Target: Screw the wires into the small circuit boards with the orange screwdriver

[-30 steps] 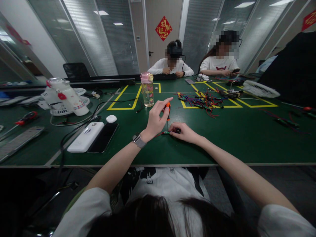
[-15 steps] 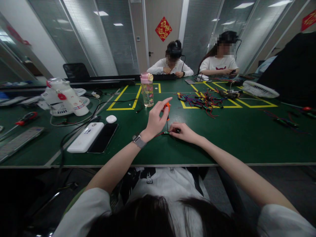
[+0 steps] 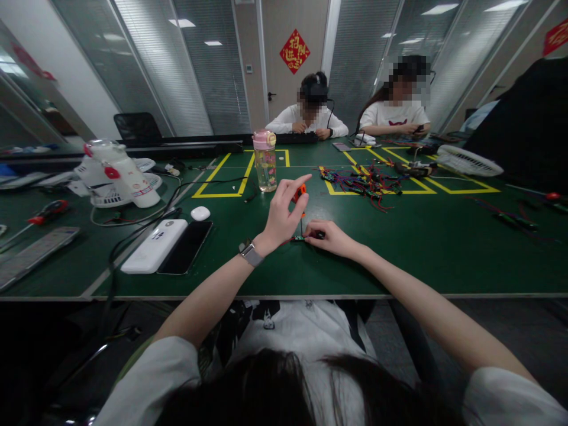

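While both forearms reach in over the near edge of the worktop (image 3: 275, 278), the left hand (image 3: 280, 212) is raised above the surface, a watch (image 3: 251, 252) on its wrist and one finger stretched out toward the right. The orange handle of a screwdriver (image 3: 303, 189) sits between its thumb and bent fingers — a closed hold, with the thin shaft pointing nearly straight down. The right hand (image 3: 332, 238) rests low on the worktop, thumb and fingertips drawn together on the right end of a small green circuit board (image 3: 299, 238); something dark under those fingers is too hidden to name. That board lies set in from the near edge, below the left hand's grip, with the screwdriver's lower end at it — whether they touch, I cannot tell. Farther back, toward the far edge and to the right, lies a heap of wired boards (image 3: 361, 180); near the left part of the near edge, a black phone (image 3: 185, 248) lies beside a white slab (image 3: 153, 247).
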`<move>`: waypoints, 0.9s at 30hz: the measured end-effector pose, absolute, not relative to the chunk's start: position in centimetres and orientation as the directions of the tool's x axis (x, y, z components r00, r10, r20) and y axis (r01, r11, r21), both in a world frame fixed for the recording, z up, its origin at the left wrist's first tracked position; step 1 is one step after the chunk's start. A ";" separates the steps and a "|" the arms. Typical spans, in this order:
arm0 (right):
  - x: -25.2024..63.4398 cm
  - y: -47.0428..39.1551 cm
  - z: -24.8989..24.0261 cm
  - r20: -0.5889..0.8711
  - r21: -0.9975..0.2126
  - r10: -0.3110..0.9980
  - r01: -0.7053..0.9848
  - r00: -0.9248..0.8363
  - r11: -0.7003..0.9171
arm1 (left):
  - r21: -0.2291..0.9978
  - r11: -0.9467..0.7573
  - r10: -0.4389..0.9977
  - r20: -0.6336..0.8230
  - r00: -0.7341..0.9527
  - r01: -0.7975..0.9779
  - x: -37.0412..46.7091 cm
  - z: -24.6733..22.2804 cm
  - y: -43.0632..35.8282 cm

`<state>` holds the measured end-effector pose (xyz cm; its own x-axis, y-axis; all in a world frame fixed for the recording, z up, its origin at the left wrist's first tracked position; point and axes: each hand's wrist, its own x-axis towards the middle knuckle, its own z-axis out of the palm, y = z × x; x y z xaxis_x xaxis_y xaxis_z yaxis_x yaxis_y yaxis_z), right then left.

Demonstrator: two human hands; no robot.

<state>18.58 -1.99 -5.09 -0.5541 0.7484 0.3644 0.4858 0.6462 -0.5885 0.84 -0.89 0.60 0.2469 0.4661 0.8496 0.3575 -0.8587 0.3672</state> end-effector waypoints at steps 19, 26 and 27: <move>18.6 -2.0 -5.2 0.377 -0.560 0.739 0.499 -0.558 0.662 | 0.339 -0.857 0.452 0.856 0.251 0.389 0.9 0.6 -0.9; 18.6 -2.0 -5.2 0.371 -0.581 0.757 0.501 -0.539 0.641 | 0.344 -0.864 0.450 0.855 0.258 0.368 0.9 0.6 -1.0; 18.5 -2.0 -5.2 0.369 -0.582 0.758 0.502 -0.538 0.640 | 0.356 -0.865 0.457 0.849 0.265 0.353 0.9 0.6 -1.0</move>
